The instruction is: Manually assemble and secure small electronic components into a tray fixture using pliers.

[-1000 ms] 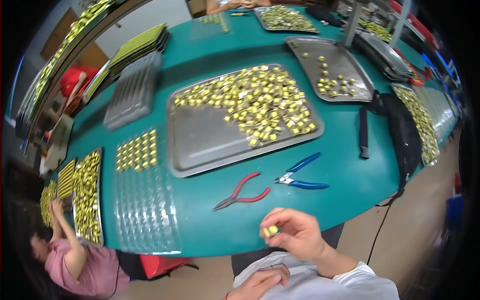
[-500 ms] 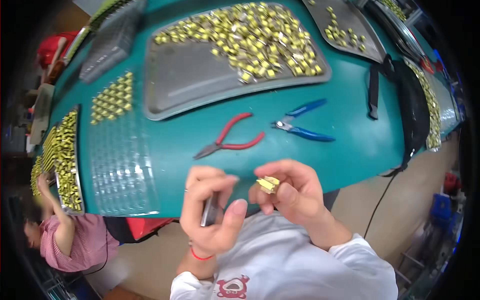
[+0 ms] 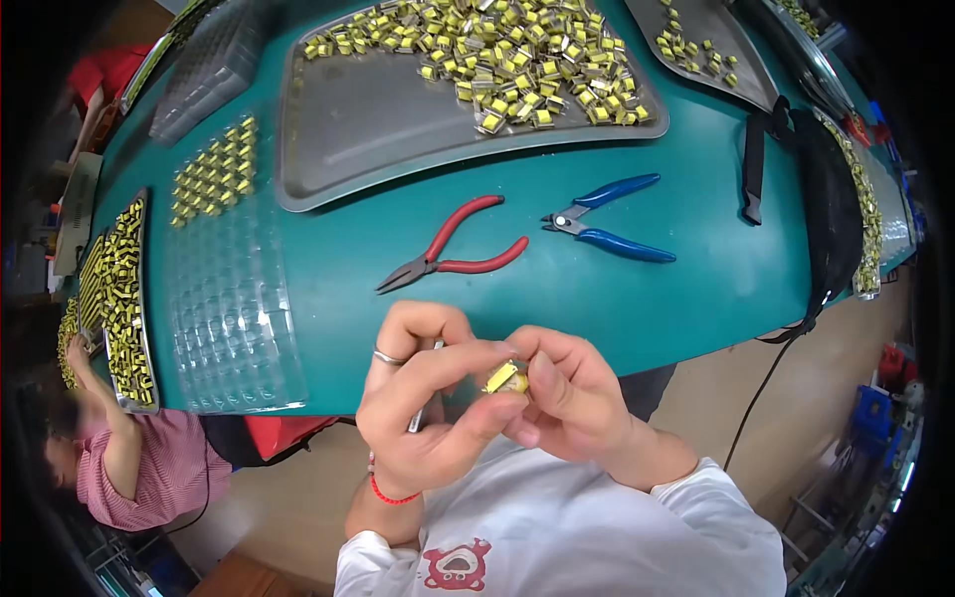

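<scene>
While the right hand (image 3: pixel 577 398) pinches a small yellow component (image 3: pixel 505 377) between thumb and fingers, the left hand (image 3: pixel 423 393) curls around a slim metal tool (image 3: pixel 415 422), partly hidden by its fingers, and brings its thumb and forefinger up to the same piece. Both hands meet in front of the white shirt (image 3: pixel 607 527), at the near edge of the green bench (image 3: pixel 343 254); a red bracelet (image 3: pixel 393 496) circles the left wrist.

Just beyond them lie red-handled pliers (image 3: pixel 429 264), spread open, and to their right blue-handled cutters (image 3: pixel 563 221), also spread. Off to the left, a clear blister tray (image 3: pixel 234 333) holds rows of yellow components (image 3: pixel 214 171) at its far end. Farther left, a co-worker's hand (image 3: pixel 77 351) is beside a tray of yellow pieces (image 3: pixel 125 308).

Behind the pliers stands a large metal tray (image 3: pixel 368 119), with a loose heap of yellow components (image 3: pixel 527 70) over its far and right parts. Beyond its right corner, a second metal tray (image 3: pixel 744 82) carries a few scattered pieces.
</scene>
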The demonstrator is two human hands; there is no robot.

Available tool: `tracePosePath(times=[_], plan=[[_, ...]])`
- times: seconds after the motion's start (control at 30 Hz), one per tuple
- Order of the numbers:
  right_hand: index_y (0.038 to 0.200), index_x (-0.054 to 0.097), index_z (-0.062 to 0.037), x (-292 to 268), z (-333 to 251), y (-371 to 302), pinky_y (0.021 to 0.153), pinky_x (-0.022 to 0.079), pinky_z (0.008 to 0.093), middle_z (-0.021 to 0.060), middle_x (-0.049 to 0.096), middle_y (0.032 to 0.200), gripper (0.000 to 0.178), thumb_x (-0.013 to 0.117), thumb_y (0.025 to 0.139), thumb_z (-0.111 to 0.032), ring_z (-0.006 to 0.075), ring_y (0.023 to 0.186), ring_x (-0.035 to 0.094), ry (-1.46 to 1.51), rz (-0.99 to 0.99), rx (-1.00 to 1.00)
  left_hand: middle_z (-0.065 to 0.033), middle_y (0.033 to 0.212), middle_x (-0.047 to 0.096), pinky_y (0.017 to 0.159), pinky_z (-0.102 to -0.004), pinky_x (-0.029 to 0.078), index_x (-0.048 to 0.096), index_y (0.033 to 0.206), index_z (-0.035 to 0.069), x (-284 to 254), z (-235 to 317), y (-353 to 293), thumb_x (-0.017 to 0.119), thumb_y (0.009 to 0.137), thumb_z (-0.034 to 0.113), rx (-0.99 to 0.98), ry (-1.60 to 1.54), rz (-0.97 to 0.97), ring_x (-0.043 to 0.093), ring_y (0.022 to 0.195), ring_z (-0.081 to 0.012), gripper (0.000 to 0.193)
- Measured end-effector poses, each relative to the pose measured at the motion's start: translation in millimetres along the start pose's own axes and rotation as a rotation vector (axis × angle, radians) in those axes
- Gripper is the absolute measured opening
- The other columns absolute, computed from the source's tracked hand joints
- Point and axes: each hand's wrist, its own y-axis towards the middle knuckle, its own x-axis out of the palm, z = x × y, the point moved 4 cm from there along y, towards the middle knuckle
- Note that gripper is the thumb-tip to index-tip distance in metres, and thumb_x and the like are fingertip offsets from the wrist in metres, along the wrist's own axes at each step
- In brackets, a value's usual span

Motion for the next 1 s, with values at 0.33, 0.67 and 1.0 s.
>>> tracePosePath(times=[0.33, 0.67, 1.0], plan=[[0.122, 0.051, 0.002, 2, -15, 2, 0.062, 0.05, 0.0256, 0.0127, 0.062, 0.096, 0.035, 0.057, 0.098, -0.023, 0.0131, 0.072, 0.059, -0.287, 0.03, -0.188, -0.0132, 0.093, 0.056, 0.054, -0.0221, 0.04, 0.068, 0.097, -0.001, -14, 18, 3, 0.078, 0.074, 0.004, 0.026, 0.074, 0.051, 0.052, 0.067, -0.0121, 0.026], [0.119, 0.06, 0.0074, 1, -15, 1, 0.065, 0.051, 0.0237, 0.0166, 0.062, 0.101, 0.032, 0.062, 0.094, -0.013, 0.0137, 0.073, 0.06, -0.371, -0.027, -0.27, -0.0136, 0.085, 0.061, 0.053, -0.0259, 0.04, 0.067, 0.093, 0.0, -16, 27, 4, 0.077, 0.075, 0.006, 0.168, 0.213, -0.093, 0.055, 0.063, -0.0164, 0.022], [0.113, 0.063, 0.0095, 1, -15, 1, 0.065, 0.051, 0.0228, 0.0189, 0.063, 0.1, 0.03, 0.066, 0.091, -0.011, 0.0142, 0.076, 0.062, -0.396, -0.095, -0.203, -0.0113, 0.078, 0.06, 0.05, -0.026, 0.035, 0.069, 0.088, 0.0, -23, 30, 3, 0.077, 0.071, 0.006, 0.305, 0.32, -0.169, 0.05, 0.057, -0.0152, 0.02]])
